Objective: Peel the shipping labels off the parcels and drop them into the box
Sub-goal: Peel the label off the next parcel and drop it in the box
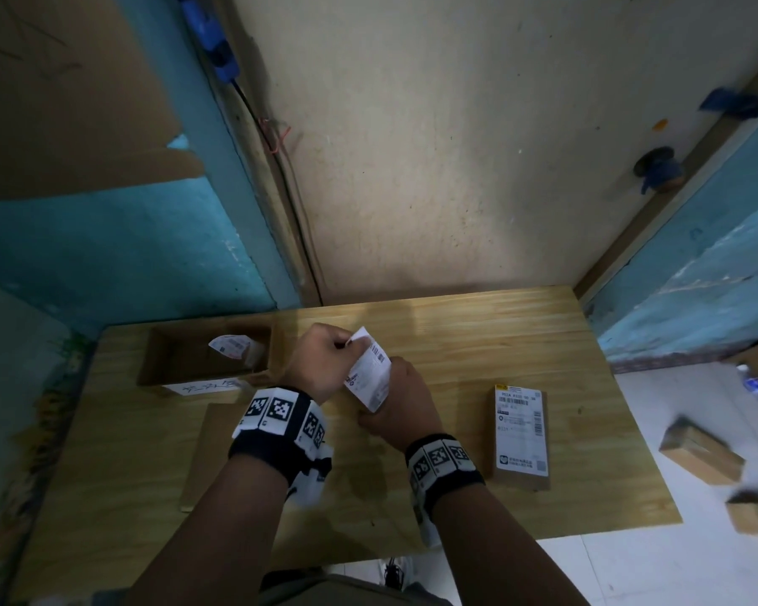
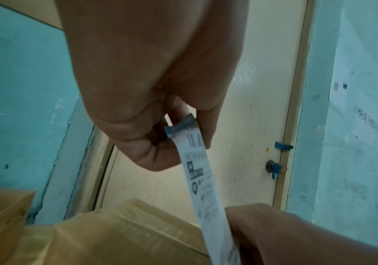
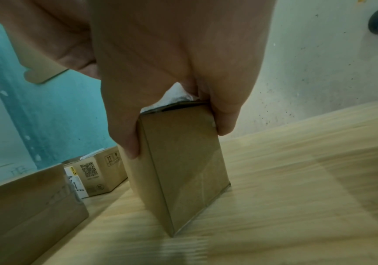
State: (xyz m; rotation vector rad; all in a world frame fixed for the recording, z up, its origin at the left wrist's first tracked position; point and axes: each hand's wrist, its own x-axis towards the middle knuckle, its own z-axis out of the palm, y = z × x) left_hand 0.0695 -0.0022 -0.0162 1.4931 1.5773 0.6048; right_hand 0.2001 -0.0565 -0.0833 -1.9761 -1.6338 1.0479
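Note:
My left hand pinches the top corner of a white shipping label, lifted up and away from a small brown parcel. In the left wrist view the label runs as a taut strip from my left hand down to that parcel. My right hand grips the parcel from above, thumb and fingers on its sides; in the right wrist view the right hand holds it on the table. The open cardboard box stands at the back left with a peeled label inside.
Another parcel with its label on lies to the right on the wooden table. A flat brown parcel lies under my left wrist. Several parcels sit on the floor at the right. A door and walls close the far side.

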